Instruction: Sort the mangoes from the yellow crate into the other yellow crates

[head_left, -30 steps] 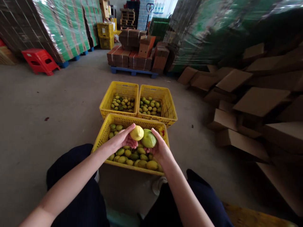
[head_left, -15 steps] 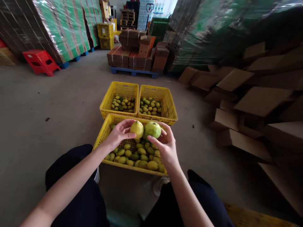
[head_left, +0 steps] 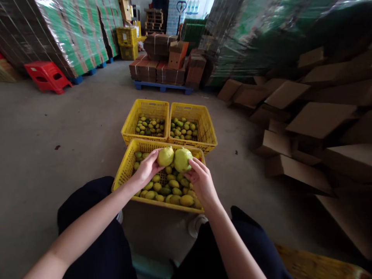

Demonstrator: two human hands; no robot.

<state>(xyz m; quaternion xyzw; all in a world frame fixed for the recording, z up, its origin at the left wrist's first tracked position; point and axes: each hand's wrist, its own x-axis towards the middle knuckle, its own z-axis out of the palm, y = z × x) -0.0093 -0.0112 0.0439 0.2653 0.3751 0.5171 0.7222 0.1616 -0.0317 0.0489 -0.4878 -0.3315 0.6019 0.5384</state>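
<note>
My left hand [head_left: 148, 169] grips a yellowish lemon [head_left: 166, 156] between thumb and fingers. Beside it, a larger, greener lemon [head_left: 183, 160] is held by my right hand [head_left: 200, 179], its fingers along the fruit's right side and underneath. The two fruits are side by side, touching or almost so. Both hands are above the near yellow crate [head_left: 162, 206], where many yellow and green lemons [head_left: 174, 191] lie on the slatted bottom. My hands and forearms hide part of that crate.
Two more yellow crates, a left one [head_left: 124, 130] and a right one [head_left: 213, 133], stand behind with lemons inside. Cardboard boxes [head_left: 296, 174] are piled on the right. A red stool [head_left: 48, 77] stands far left, and a blue pallet [head_left: 162, 86] carries bundled cardboard.
The greener lemon has moved left, closer to the yellowish one, and both have turned in my hands. My right fingers have shifted to its side and underneath.
</note>
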